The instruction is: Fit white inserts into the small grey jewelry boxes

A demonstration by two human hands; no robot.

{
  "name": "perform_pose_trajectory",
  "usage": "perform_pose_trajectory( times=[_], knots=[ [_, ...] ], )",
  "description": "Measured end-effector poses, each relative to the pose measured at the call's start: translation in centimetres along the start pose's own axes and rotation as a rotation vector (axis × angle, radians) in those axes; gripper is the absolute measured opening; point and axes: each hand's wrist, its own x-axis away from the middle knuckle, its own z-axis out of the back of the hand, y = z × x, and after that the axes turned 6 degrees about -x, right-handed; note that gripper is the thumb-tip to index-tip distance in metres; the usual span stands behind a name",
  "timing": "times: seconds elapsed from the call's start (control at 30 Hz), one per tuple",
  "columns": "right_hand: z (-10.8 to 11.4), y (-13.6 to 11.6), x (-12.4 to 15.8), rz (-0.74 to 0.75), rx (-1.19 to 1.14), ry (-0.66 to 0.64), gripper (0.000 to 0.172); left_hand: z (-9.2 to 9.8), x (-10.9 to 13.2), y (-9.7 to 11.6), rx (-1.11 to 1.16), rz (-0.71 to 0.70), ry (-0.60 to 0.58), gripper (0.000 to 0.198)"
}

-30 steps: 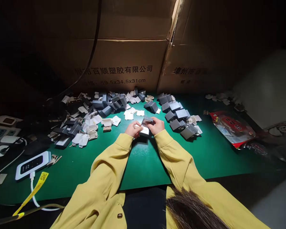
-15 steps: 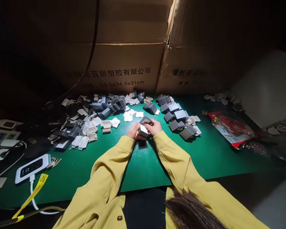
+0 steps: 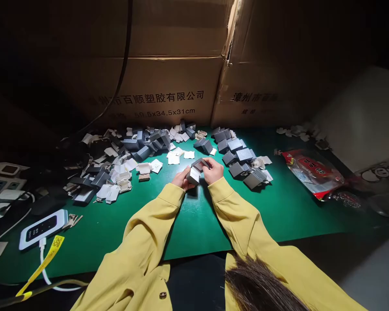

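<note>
A small dark grey box [image 3: 193,176] with a pale inside is held between my two hands above the green table. My left hand [image 3: 182,179] is closed round its left side. With fingers bent, my right hand [image 3: 213,171] grips its upper right edge. My fingers hide part of the box. Similar grey boxes [image 3: 244,154] lie in a group right of my hands, and one more grey box [image 3: 205,146] sits just beyond them. Several small white card pieces [image 3: 173,159] lie to the upper left.
A heap of grey boxes and card scraps [image 3: 116,172] spreads over the left of the green table [image 3: 194,229]. Large cardboard cartons [image 3: 168,86] stand behind. On the left is a white device with a cable [image 3: 43,229]; on the right, a red and clear plastic packet [image 3: 314,172].
My right hand has shifted slightly right and turned, its fingers now at the upper right edge of the box. The box's inside shows differently. My left hand keeps its hold.
</note>
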Motion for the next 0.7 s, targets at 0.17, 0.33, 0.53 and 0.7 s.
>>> perform_pose_trajectory(
  times=[0.17, 0.33, 0.53, 0.7],
  knots=[
    [0.3, 0.2, -0.5, -0.044, -0.059, -0.094, 0.030, -0.2, 0.1, 0.3, 0.005, 0.020, 0.029, 0.037],
    [1.0, -0.7, -0.3, 0.047, -0.015, -0.144, 0.031, -0.1, -0.5, 0.2, 0.071, 0.004, 0.054, 0.036],
    [1.1, -0.9, -0.4, 0.020, 0.047, -0.174, 0.024, 0.1, -0.6, -0.2, 0.070, -0.061, 0.107, 0.028],
    [0.7, -0.5, -0.3, 0.001, 0.125, -0.110, 0.019, 0.2, -0.4, -0.2, -0.041, -0.097, 0.027, 0.033]
  ],
)
